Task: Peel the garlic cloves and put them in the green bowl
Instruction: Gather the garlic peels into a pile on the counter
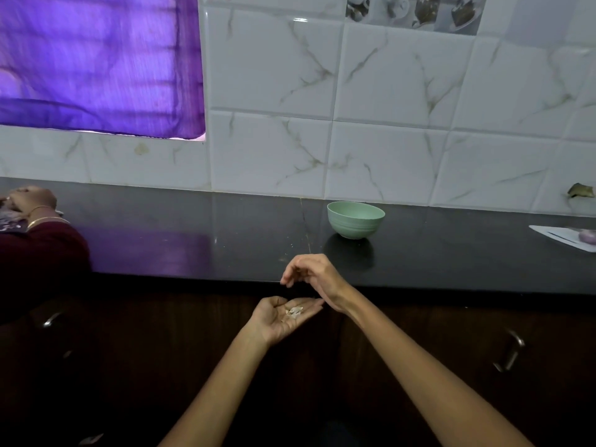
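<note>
My left hand (pixel 283 317) is held palm up in front of the counter edge, cupping several small pale garlic pieces (pixel 293 311). My right hand (pixel 309 272) hovers just above it with fingers curled downward; whether it holds anything I cannot tell. The green bowl (pixel 355 220) stands on the black counter (pixel 193 240), beyond and slightly right of my hands, near the tiled wall. Its inside is hidden from this angle.
Another person's hand and dark red sleeve (pixel 35 227) rest on the counter at far left. A white board with a purple onion (pixel 585 237) lies at far right. Below the counter are dark cabinet doors with metal handles (pixel 511 351).
</note>
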`<state>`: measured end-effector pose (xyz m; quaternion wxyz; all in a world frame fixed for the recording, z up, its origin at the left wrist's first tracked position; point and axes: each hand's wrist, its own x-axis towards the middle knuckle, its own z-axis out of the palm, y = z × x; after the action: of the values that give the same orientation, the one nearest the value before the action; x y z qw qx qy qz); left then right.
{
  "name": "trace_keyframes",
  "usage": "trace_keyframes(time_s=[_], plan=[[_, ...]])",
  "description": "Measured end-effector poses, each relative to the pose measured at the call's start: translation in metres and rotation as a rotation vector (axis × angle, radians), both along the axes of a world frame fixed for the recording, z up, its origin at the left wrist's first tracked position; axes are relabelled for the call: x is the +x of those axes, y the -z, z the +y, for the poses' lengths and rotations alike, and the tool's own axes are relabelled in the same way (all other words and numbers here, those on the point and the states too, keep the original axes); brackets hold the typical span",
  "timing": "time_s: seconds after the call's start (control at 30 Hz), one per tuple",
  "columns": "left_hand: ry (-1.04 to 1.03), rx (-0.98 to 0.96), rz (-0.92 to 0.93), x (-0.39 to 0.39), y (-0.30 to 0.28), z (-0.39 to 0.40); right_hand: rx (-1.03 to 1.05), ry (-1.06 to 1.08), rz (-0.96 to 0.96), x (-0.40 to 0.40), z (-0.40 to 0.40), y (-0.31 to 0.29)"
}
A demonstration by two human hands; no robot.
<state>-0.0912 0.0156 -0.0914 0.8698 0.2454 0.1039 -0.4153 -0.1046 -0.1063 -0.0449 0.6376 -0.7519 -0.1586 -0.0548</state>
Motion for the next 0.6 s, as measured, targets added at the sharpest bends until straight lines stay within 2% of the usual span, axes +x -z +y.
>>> trace_keyframes(time_s=[0.1, 0.23, 0.4, 0.6], plan=[[-0.020, 0.013, -0.024, -0.002, -0.001, -0.001, 0.050, 0.019, 0.003, -0.008, -0.003, 0.003], [-0.058, 0.030, -0.087, -0.010, -0.001, -0.004, -0.114, 0.142, -0.062, -0.022, -0.005, 0.018], [-0.101, 0.084, -0.142, -0.033, 0.007, -0.028, -0.192, 0.532, -0.136, -0.055, -0.013, 0.037], [0.082, 0.246, -0.266, -0.099, 0.035, -0.122, -0.216, 0.846, 0.125, -0.128, -0.061, 0.089]])
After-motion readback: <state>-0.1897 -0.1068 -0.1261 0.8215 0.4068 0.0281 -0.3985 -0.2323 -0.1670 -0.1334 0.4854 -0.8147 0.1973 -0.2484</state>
